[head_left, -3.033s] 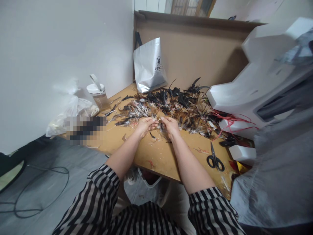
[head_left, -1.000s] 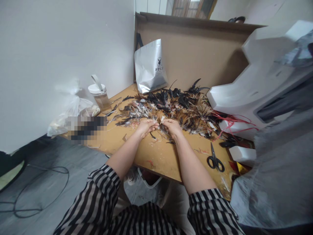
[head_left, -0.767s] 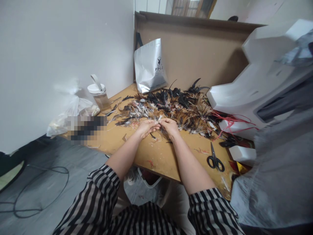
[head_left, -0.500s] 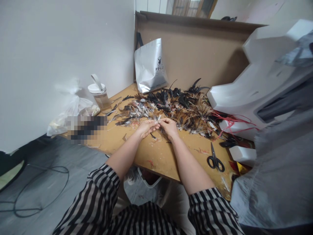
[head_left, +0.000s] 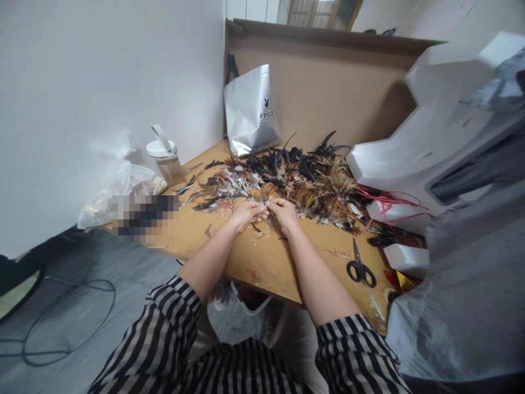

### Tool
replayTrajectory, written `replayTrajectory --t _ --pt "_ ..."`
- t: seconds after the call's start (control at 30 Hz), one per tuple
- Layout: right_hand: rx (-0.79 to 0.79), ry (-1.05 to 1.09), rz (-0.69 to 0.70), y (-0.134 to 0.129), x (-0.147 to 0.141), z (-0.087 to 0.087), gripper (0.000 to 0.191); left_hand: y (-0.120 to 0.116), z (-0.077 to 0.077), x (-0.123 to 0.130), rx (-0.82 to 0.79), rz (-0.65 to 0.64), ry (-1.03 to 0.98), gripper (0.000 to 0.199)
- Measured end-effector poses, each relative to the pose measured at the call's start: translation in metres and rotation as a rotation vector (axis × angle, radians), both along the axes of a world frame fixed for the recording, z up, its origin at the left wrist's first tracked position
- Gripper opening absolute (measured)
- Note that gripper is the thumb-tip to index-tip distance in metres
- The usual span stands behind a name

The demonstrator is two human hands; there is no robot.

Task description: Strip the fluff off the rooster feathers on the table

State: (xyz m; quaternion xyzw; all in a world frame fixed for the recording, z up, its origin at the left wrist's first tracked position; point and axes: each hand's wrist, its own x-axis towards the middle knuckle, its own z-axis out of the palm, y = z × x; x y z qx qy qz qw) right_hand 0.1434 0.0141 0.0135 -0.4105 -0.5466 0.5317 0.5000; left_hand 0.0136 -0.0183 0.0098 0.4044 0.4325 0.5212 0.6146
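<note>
Brown, black and white feathers (head_left: 303, 183) lie in a wide pile across the wooden table (head_left: 246, 251). At the pile's front edge my left hand (head_left: 246, 215) is closed in a pinch, its fingertips on something small and pale, probably feather. Right beside it, my right hand (head_left: 283, 213) pinches too, fingertips almost touching those of the left. What sits between the fingers is too small to make out clearly. Black-handled scissors (head_left: 360, 268) rest on the table to the right of my right forearm.
A silver bag (head_left: 252, 112) leans on the cardboard (head_left: 336, 82) behind the feathers. On the left are a lidded jug (head_left: 168, 161) and a plastic bag (head_left: 123, 189). Red strings (head_left: 385, 205) and white foam (head_left: 394, 148) are at the right. A bin (head_left: 248, 303) is below the table edge.
My hands stay in nearly the same place, with slight finger movement. The pale bit above the fingertips shows less now. The view has shifted very slightly.
</note>
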Motion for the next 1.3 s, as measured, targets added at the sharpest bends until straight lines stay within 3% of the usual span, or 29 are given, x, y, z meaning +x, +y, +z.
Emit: replayTrajectory --t 0.27,0.43,0.6,0.73,0.87,0.97,1.1,1.3 --pt "-0.089 0.045 0.001 -0.002 -0.004 -0.002 0.027 0.002 -0.002 0.000 -0.013 0.045 -0.042 0.014" --pt "-0.036 -0.057 -0.069 0.006 0.002 -0.002 0.032 0.005 -0.003 -0.003 0.030 0.139 -0.070 0.015" --pt "0.194 -0.487 -0.152 0.015 0.014 -0.008 0.025 0.009 -0.006 -0.008 0.043 0.256 -0.126 0.015" --pt "0.202 -0.953 -0.158 0.008 0.011 -0.006 0.021 0.010 -0.007 -0.008 0.044 0.270 -0.122 0.015" --pt "0.181 -1.158 -0.174 0.002 0.002 0.000 0.020 0.010 -0.007 -0.008 0.037 0.255 -0.132 0.013" --pt "0.190 -1.085 -0.197 0.004 0.001 -0.002 0.018 0.010 -0.006 -0.008 0.027 0.249 -0.142 0.012" --pt "0.148 -0.682 -0.154 0.013 0.007 -0.009 0.013 0.009 -0.005 -0.007 0.023 0.234 -0.150 0.012" --pt "-0.153 -0.078 -0.037 0.014 0.012 -0.006 0.017 0.007 -0.003 -0.005 0.000 0.182 -0.162 0.010"
